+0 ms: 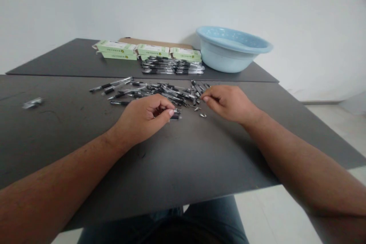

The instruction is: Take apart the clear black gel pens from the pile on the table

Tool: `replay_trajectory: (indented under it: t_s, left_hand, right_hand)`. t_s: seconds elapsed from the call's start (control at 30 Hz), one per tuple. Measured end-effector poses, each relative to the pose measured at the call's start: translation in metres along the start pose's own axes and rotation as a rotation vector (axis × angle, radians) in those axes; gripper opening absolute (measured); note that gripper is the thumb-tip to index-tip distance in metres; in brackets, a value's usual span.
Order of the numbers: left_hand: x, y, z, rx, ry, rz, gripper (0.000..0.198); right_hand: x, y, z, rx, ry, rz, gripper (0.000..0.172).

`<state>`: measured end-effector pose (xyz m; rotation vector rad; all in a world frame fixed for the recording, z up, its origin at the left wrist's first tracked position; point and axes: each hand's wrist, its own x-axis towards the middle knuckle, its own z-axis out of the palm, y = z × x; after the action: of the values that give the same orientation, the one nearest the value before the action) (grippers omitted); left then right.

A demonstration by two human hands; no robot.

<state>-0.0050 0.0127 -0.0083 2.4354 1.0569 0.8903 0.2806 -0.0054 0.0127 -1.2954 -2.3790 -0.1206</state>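
Note:
My left hand (144,116) is closed in a pinch around a black-gripped pen barrel (177,111), whose end pokes out past the thumb. Just under it, another dark pen part (175,117) shows, partly hidden by the fingers. My right hand (228,103) is at the right end of a loose heap of pens and pen parts (168,90), thumb and forefinger brought together. Whatever lies between those fingertips is too small to make out. Several small silvery pen tips (203,115) are scattered on the table between my hands.
Stacked pens (173,65) lie behind the heap, before green-and-white boxes (153,50). A light blue basin (231,55) stands at the back right by the wall. A small clear plastic bundle (32,103) rests on the dark table (177,167) at left.

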Motion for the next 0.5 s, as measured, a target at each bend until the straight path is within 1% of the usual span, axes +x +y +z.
replay_trajectory:
  t_s: [0.07, 0.13, 0.2, 0.27, 0.33, 0.4, 0.5]
  left_hand:
    - [0.001, -0.003, 0.001, 0.037, -0.037, 0.012, 0.018]
    - [0.001, -0.005, 0.003, 0.076, -0.128, 0.071, 0.019]
    - [0.0, -0.003, 0.007, 0.113, -0.227, 0.153, 0.019]
    - [-0.001, 0.0, 0.01, 0.141, -0.306, 0.234, 0.017]
    - [-0.002, 0.003, 0.013, 0.16, -0.36, 0.289, 0.015]
    - [-0.002, 0.004, 0.015, 0.175, -0.394, 0.321, 0.013]
    - [-0.001, 0.004, 0.015, 0.203, -0.416, 0.336, 0.013]
  right_hand:
    - [0.001, 0.018, -0.004, -0.077, 0.04, 0.118, 0.022]
    - [0.002, 0.03, -0.006, -0.126, 0.038, 0.2, 0.023]
    - [0.002, 0.035, -0.006, -0.141, 0.004, 0.241, 0.023]
    - [0.002, 0.035, -0.004, -0.13, -0.033, 0.246, 0.024]
    - [0.002, 0.033, -0.002, -0.116, -0.049, 0.233, 0.024]
    - [0.002, 0.031, -0.001, -0.109, -0.051, 0.222, 0.024]
    - [0.003, 0.029, -0.001, -0.111, -0.07, 0.209, 0.024]
